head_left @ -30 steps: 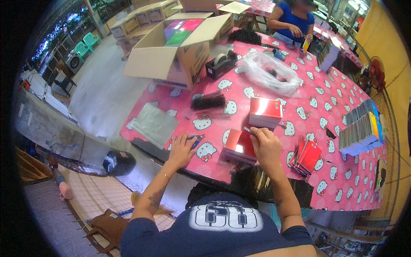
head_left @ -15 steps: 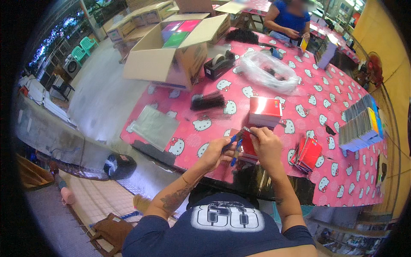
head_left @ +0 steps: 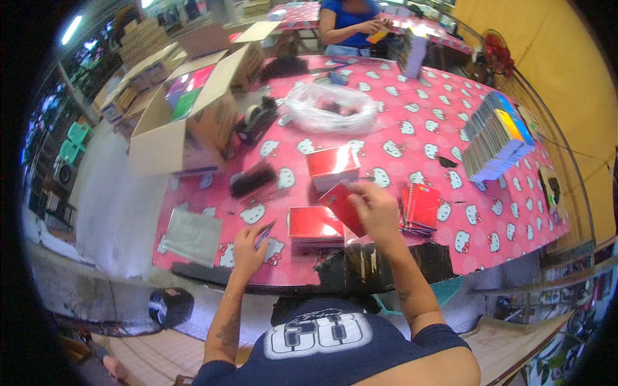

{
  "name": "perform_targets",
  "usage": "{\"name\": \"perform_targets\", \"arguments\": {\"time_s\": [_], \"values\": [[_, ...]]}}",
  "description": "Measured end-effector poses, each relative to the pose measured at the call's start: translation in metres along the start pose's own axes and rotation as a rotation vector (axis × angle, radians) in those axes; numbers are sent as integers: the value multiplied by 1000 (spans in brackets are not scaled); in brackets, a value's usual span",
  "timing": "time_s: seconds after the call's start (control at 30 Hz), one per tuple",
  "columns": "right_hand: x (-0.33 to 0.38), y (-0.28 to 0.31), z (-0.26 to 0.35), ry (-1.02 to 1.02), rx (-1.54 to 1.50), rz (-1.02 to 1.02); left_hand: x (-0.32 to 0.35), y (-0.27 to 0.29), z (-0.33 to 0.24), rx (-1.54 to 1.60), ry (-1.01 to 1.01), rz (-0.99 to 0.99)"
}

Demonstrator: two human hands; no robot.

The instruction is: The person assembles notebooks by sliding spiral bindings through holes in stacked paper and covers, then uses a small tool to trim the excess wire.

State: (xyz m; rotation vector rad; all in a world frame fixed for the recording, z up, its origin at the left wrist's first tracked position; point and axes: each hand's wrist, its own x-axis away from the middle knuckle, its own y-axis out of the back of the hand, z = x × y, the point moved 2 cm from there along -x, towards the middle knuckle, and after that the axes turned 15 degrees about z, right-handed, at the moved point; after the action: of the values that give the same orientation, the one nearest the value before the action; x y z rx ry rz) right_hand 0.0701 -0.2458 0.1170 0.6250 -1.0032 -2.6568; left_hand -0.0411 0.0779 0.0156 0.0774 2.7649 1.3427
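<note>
Red booklet point(head_left: 343, 207): was held tilted, apparently raised over the table point(head_left: 496, 212), its long axis slanted from far left to near right.
Right hand point(head_left: 378, 212): was clamped, thumb and fingers, on the booklet's right side; the booklet was thus carried to its left.
Low red stack point(head_left: 315, 223): was overlapped in view at its right end by the booklet; whether they were touching could not be told.
Spiral-bound red pile point(head_left: 423, 206): was set on the opposite side, just right of the right hand.
Left hand point(head_left: 248, 249): was closed around a blue-handled tool point(head_left: 262, 236), left of the low stack, farther from the booklet.
</note>
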Motion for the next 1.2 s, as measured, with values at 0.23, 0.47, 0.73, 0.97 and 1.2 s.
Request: {"name": "perform_targets", "arguments": {"time_s": [0.23,0.47,0.73,0.97,1.2], "values": [[44,149,-122,-331,-257,-268,2,-19,-18,-191,-70,-255],[11,123,-100,-123,894,591,-35,-35,-88,-423,-621,72],[31,42,-68,100,-91,167,-55,8,-112,-300,-605,-126],[36,-67,-41,-30,-634,187,-76,-1,-124,-207,-594,-140],[35,-86,-35,-124,-917,133,-136,-16,32,-123,-213,-192]]}}
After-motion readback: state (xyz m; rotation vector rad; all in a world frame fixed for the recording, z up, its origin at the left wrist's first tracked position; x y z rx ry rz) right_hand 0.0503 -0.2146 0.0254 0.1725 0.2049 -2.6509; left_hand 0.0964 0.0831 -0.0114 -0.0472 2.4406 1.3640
